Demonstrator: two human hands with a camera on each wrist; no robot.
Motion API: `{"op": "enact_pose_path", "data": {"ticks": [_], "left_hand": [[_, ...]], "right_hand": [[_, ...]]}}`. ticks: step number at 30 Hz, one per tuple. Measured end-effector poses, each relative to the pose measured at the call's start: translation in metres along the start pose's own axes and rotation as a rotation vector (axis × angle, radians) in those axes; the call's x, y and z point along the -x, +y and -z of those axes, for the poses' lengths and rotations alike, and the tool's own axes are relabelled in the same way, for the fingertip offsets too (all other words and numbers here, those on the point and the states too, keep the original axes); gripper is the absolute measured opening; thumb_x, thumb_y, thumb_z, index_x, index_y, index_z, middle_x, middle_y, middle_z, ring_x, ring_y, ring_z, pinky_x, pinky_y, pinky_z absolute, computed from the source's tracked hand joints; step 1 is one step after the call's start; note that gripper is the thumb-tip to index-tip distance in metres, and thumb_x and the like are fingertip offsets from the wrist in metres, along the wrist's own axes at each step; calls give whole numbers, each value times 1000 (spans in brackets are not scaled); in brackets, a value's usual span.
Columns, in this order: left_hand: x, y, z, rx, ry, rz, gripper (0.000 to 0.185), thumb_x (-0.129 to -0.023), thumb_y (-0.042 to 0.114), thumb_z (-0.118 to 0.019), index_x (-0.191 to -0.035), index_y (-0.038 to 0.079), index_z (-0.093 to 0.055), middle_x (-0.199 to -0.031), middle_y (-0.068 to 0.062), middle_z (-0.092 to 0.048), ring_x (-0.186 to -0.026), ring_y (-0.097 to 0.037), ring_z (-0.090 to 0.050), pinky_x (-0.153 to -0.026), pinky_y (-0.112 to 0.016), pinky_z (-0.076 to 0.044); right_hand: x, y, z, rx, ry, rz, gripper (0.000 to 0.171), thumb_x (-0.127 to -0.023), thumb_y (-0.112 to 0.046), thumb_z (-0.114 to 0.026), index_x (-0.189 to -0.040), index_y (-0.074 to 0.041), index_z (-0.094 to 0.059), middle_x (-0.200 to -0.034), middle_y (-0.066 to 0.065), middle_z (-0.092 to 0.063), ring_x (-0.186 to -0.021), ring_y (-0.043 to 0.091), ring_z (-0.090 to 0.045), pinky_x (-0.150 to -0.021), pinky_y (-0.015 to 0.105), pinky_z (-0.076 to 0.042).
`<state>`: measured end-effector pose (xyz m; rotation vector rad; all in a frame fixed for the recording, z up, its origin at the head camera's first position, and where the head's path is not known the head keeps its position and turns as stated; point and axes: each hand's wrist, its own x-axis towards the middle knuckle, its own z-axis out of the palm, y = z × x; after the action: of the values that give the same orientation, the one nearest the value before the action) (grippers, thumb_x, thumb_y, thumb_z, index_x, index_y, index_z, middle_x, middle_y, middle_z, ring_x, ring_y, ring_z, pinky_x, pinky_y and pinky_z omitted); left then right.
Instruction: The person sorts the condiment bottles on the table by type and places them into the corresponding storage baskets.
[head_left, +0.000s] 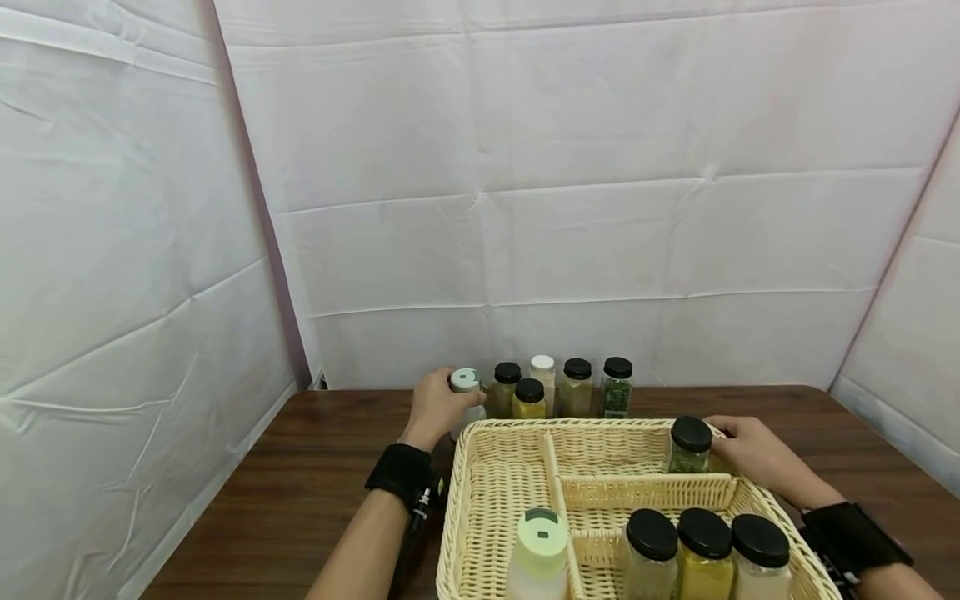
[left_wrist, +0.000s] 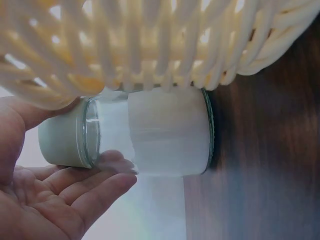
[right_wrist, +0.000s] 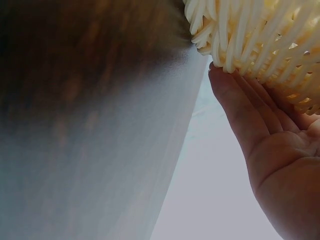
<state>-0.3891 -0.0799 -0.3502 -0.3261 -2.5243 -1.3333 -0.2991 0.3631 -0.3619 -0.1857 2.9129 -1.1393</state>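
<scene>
My left hand [head_left: 438, 408] holds a clear glass jar [left_wrist: 155, 132] with a pale green lid [left_wrist: 62, 137], outside the basket's far left corner. White contents fill the jar's lower part. In the left wrist view the thumb lies at the lid and the fingers along the other side; basket weave partly hides the thumb. My right hand [head_left: 757, 454] grips the wicker basket [head_left: 498, 454] at its far right corner. Its fingers [right_wrist: 240, 105] lie against the outer weave; the thumb is hidden in the right wrist view. A black-lidded jar of green flakes [head_left: 688, 450] stands inside, beside that hand.
Several spice jars [head_left: 576, 392] stand behind the basket near the white sheet wall [head_left: 600, 250]. Inside the divided basket are a jar with a light green cap [head_left: 540, 554] and black-lidded jars [head_left: 705, 554]. Brown wooden table [head_left: 300, 492] extends to both sides.
</scene>
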Motion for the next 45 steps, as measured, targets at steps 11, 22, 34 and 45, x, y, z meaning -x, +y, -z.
{"op": "enact_pose_path", "data": {"ticks": [11,22,34,45], "left_hand": [[-2,7,13,34,23,39,45,-89,26,-85,-119,-4,-70,-110,-18,-72,-98,-34,-70,-84,-48,-57],[-1,18,35,53,62,30,48,-92,26,-83,-127,-3,-69,-118,-20,-71,-107,-37,-69,-88,-52,-58],[8,37,43,48,69,-42,47,-93,28,-83,-127,-3,-68,-116,-19,-70,-104,-36,-69,-85,-50,-58],[15,56,46,37,55,-76,41,-89,28,-86,-115,-1,-71,-106,-15,-72,-95,-31,-70,-78,-46,-58]], "right_hand": [[0,1,-1,3,-7,-9,65,-111,-49,-53,-143,6,-58,-100,10,-66,-87,28,-61,-75,45,-45],[-4,4,-1,-1,9,-7,62,-111,-48,-54,-142,5,-60,-94,10,-66,-81,27,-60,-71,44,-43],[-3,3,0,10,25,21,58,-112,-44,-54,-139,6,-62,-98,9,-69,-84,27,-62,-72,44,-44],[-4,4,-1,24,28,27,55,-113,-41,-54,-140,6,-62,-94,8,-67,-81,27,-59,-71,45,-42]]}}
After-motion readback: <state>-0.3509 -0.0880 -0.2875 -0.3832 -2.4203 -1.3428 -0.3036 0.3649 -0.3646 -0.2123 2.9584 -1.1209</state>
